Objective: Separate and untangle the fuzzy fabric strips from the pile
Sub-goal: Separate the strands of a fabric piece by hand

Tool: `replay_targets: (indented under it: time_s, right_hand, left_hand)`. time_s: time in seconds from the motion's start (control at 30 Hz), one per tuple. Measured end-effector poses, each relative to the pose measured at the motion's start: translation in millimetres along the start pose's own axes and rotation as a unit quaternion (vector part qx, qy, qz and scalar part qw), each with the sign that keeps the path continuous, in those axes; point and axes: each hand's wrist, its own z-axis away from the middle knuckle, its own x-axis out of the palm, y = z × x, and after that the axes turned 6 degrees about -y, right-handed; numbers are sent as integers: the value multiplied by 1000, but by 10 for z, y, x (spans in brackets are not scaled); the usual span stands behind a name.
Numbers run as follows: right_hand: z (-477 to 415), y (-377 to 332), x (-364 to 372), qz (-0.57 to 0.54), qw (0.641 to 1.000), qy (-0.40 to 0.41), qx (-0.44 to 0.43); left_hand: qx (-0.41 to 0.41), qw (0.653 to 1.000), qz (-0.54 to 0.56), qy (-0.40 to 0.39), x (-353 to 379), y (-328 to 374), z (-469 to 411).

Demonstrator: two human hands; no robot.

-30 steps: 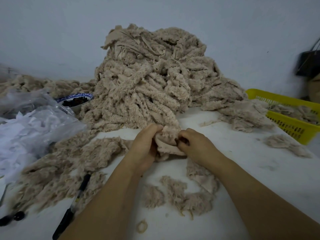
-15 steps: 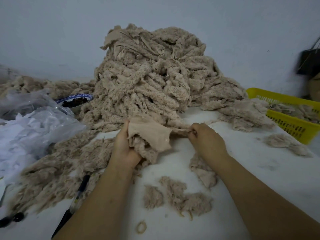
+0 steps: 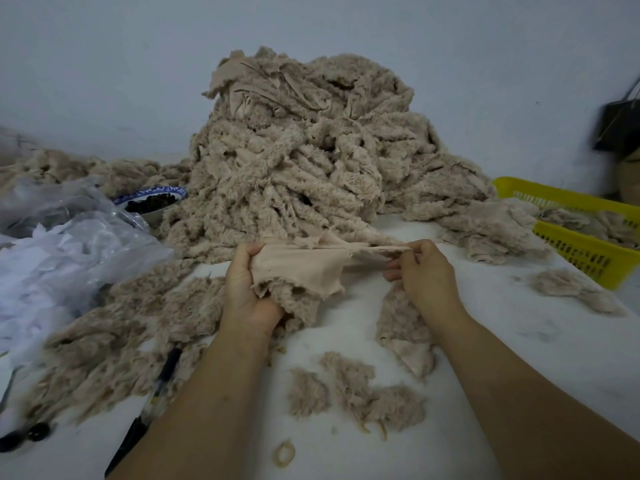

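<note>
The white tabletop (image 3: 519,344) lies bare to the right of my forearms and in a patch between them. The big pile (image 3: 301,161) of fuzzy beige strips walls off the far side against the wall, and a flatter spread of strips (image 3: 114,327) crowds the left, with a crumpled plastic bag (image 3: 69,258) beyond it. A yellow basket (image 3: 571,247) sits at the right edge, cut off by the frame, with some strips in it; the dark thing (image 3: 620,129) above it is too blurred to make out. A blue-rimmed bowl (image 3: 152,200) is half hidden between bag and pile, its dark contents unclear, and a pen (image 3: 152,403) runs partly behind my left forearm. Small scraps (image 3: 353,389) and a rubber band (image 3: 284,453) lie near me between my arms. My left hand (image 3: 247,289) is clenched round the bunched end of one strip (image 3: 304,268), its smooth backing facing up; my right hand (image 3: 426,271) pinches its narrow other end, so it stretches taut between them just in front of the pile's foot; whether it is free of the pile I cannot tell
</note>
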Motion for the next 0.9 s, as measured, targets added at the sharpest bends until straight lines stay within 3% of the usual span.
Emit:
replay_targets:
  time_s: [0.23,0.33,0.57,0.7,0.8,0.9]
  right_hand:
    - [-78,2,-82,-177,978,74,75]
    - [-47,-23,-41,-111,992,42,28]
    - [10,-41,-61,-58,998,8,33]
    - [102,-113,20,128,986,18,-102]
    - [192,-205,160,171,959,-70,-216]
    - [265,-181,310,143,938,-222,-223]
  left_hand:
    - [35,997,31,57,-36,37,7]
    - [6,999,21,42,17,-29,38]
    - [-12,999,23,-29,-3,-26,53]
    - [-71,996,-44,-31,120,-85,76]
    - [-94,992,-49,-66,164,-93,121]
    - [-144,982,-65,-107,216,-137,189]
